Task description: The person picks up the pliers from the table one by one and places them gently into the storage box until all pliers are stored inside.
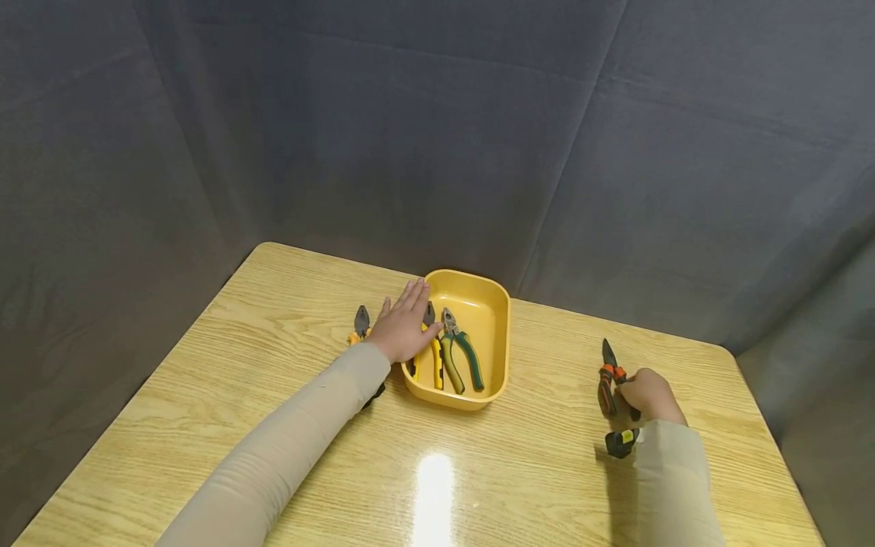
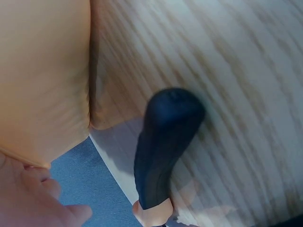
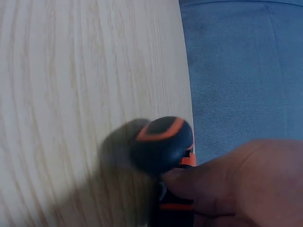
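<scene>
Hands working at a wood surface (image 1: pixel 273 425). Left hand (image 1: pixel 403 328) lying flat with straight fingers, released, resting on the near-left rim of a yellow tray (image 1: pixel 494 304), holding nothing. Lying inside the tray: yellow pliers (image 1: pixel 434 357) and green pliers (image 1: pixel 462 353). Lying just left of the tray, partly under the left sleeve: more pliers (image 1: pixel 360 323) with a dark handle. Right hand (image 1: pixel 649 395) clenching around orange and black pliers (image 1: pixel 608 376), well apart from the tray, near the right edge, tip pointing away.
</scene>
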Available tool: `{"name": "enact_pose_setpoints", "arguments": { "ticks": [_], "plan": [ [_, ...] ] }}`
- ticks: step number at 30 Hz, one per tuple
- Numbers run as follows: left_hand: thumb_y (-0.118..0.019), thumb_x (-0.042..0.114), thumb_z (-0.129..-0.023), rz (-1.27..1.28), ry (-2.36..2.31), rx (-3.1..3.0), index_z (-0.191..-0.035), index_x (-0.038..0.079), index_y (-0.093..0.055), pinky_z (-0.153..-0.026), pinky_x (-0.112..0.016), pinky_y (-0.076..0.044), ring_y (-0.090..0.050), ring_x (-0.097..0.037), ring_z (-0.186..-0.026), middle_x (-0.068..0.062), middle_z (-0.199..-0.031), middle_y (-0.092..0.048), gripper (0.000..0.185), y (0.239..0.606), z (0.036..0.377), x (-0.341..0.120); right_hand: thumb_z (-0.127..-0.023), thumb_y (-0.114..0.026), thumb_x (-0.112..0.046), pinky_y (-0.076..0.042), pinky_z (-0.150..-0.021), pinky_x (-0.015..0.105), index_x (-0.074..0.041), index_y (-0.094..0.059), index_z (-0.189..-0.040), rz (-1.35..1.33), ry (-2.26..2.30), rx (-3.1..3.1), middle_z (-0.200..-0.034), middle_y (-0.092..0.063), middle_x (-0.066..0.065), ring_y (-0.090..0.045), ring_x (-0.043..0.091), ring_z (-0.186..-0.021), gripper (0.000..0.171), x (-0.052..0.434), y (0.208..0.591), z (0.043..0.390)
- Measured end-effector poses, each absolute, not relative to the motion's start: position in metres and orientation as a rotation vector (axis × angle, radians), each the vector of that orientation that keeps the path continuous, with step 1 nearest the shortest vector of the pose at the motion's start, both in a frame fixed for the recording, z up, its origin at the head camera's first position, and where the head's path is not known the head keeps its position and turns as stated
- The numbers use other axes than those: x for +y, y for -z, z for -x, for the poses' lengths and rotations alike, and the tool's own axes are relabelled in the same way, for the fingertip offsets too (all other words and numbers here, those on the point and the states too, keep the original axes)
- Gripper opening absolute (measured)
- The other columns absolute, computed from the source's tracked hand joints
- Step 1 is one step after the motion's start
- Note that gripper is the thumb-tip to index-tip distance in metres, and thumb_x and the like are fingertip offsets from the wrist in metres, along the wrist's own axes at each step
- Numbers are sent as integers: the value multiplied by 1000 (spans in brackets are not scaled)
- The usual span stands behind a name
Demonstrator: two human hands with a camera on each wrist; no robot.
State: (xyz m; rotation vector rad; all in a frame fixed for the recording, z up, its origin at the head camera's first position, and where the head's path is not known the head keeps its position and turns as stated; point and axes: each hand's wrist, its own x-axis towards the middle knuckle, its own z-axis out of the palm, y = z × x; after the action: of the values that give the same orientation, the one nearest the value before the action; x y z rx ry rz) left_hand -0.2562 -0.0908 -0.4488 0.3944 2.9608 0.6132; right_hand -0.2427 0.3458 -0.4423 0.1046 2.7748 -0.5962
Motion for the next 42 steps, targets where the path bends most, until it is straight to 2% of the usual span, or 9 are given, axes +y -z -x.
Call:
{"name": "enact_pose_setpoints", "arguments": {
  "ticks": [6, 12, 19, 23, 26, 32, 36, 39, 42],
  "plan": [
    [-40, 51, -108, -389, -633, 2957, -164, 9, -2, -123, -57, -4, 5, -23, -156, -9, -171, 2, 80, 448, 257, -91, -93, -52, -10, -43, -61, 34, -3, -55, -67, -128, 637, 2767, -70, -53, 10, -52, 25, -67, 27, 349, 447, 245],
    [-38, 52, -108, -395, -610, 2952, -164, 10, 0, -123, -57, -4, 7, -22, -156, -7, -171, 5, 79, 449, 257, -91, -100, -52, -13, -36, -59, 32, -13, -44, -62, -130, 680, 2731, -64, -41, 2, -42, 19, -61, 39, 352, 450, 243],
    [-38, 52, -108, -396, -603, 2961, -164, 10, -1, -123, -57, -5, 6, -23, -156, -8, -171, 3, 80, 451, 258, -91, -99, -54, -12, -39, -63, 34, 7, -60, -81, -143, 734, 2714, -76, -51, 10, -48, 24, -71, 27, 352, 445, 241],
    [-38, 52, -108, -392, -600, 2960, -163, 10, 0, -123, -57, -5, 5, -23, -156, -8, -171, 2, 80, 451, 257, -91, -100, -53, -12, -41, -66, 36, 16, -60, -94, -162, 791, 2673, -83, -53, 15, -49, 27, -76, 29, 352, 443, 240],
    [-38, 52, -108, -390, -604, 2963, -163, 10, -1, -123, -57, -5, 5, -23, -156, -8, -171, 2, 79, 450, 257, -90, -100, -52, -12, -41, -66, 35, 15, -58, -92, -168, 823, 2645, -83, -52, 14, -49, 25, -73, 29, 353, 442, 239],
    [-39, 51, -108, -392, -616, 2970, -164, 9, -2, -123, -57, -6, 3, -24, -157, -9, -171, 1, 79, 449, 256, -90, -99, -52, -10, -36, -51, 25, 10, -54, -88, -222, 934, 2573, -70, -42, 4, -36, 10, -50, 23, 354, 443, 238],
    [-39, 51, -108, -381, -613, 2969, -164, 9, -2, -123, -57, -6, 3, -24, -157, -8, -171, 1, 79, 450, 256, -90, -98, -51, -7, -36, -49, 23, 12, -53, -89, -246, 997, 2534, -67, -41, 3, -34, 8, -48, 21, 352, 440, 237],
    [-39, 51, -108, -376, -610, 2968, -164, 10, -2, -123, -57, -6, 3, -24, -157, -8, -171, 1, 79, 450, 257, -90, -99, -49, -5, -41, -51, 24, 15, -55, -91, -263, 1059, 2499, -70, -49, 7, -44, 10, -52, 22, 350, 438, 237],
    [-39, 52, -108, -372, -604, 2966, -164, 10, -1, -123, -57, -5, 4, -23, -156, -8, -171, 2, 79, 451, 258, -90, -100, -46, -2, -50, -56, 25, 22, -54, -102, -287, 1180, 2425, -78, -60, 12, -57, 13, -60, 26, 350, 436, 237]
  ]
}}
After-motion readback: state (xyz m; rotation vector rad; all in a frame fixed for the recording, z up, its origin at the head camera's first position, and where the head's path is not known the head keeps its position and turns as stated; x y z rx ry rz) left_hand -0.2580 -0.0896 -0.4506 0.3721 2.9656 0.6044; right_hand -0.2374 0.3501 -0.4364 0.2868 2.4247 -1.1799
